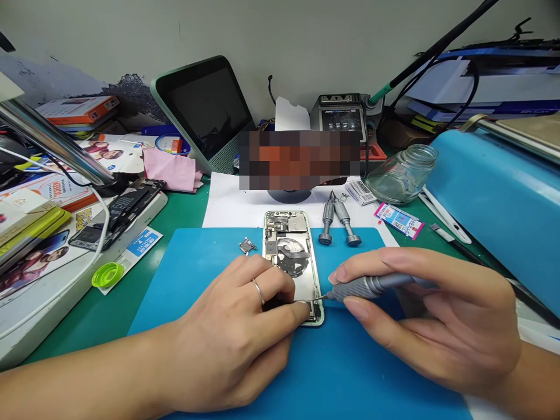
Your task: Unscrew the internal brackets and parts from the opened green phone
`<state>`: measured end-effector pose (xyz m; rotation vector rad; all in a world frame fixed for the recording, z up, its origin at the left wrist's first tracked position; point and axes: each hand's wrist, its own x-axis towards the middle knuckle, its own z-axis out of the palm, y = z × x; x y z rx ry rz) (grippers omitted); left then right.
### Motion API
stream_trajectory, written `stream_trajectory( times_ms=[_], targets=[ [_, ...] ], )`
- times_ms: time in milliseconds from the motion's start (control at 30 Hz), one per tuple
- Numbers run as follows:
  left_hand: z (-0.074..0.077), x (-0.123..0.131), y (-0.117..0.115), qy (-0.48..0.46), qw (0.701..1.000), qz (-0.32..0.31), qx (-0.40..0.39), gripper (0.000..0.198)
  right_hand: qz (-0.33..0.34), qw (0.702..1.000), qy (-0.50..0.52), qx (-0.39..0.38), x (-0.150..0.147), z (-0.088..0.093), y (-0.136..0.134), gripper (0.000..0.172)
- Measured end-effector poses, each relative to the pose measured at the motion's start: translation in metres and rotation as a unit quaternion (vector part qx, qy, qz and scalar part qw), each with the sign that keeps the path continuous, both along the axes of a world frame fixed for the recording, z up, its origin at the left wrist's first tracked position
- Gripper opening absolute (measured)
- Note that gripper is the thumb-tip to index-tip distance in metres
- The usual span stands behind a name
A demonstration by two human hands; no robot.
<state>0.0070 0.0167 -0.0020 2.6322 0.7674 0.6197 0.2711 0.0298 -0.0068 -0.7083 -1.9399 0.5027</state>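
Note:
An opened phone (301, 286) with a pale green frame lies on the blue mat, its inner parts exposed. My left hand (245, 326), a ring on one finger, is closed over the phone's lower left side and steadies it; those fingers hide part of it. In my right hand (437, 315) is a grey precision screwdriver (356, 289), held nearly level between thumb and fingers. Its thin tip reaches the phone's lower right edge. Left of the phone sits a small metal phone part (247, 245). Two more grey screwdrivers (327, 221) stand beyond the phone's right side.
Underneath is a blue mat (196, 262) on a green table. A glass jar (402, 175), a tilted screen device (205, 111) and a small station with a display (343, 119) stand behind. A green cap (107, 275) and phone parts (120, 213) lie left; a blue machine (494, 198) is right.

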Motion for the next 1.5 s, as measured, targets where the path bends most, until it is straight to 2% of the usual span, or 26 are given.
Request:
stream_trajectory(
  times_ms=[233,433,667,1033,1500],
  targets=[
    [0.002,0.0,0.001,0.007,1.0,-0.007,0.003,0.024,0.007,1.0,-0.002,0.02,-0.004,0.004,0.004,0.069],
    [0.0,0.0,0.001,0.007,1.0,-0.004,0.002,0.022,-0.001,1.0,-0.012,0.003,-0.002,0.006,0.002,0.067],
    [0.0,0.0,0.001,0.003,1.0,0.003,0.003,0.021,-0.003,1.0,-0.01,0.004,-0.001,0.001,0.001,0.069],
    [0.002,0.003,-0.002,0.005,0.996,0.003,0.09,0.025,0.006,1.0,0.003,-0.004,0.002,-0.001,0.0,0.075],
    [-0.002,0.003,-0.003,0.01,0.996,0.018,0.09,0.027,0.003,1.0,-0.001,0.001,0.002,-0.001,0.0,0.074]
  ],
)
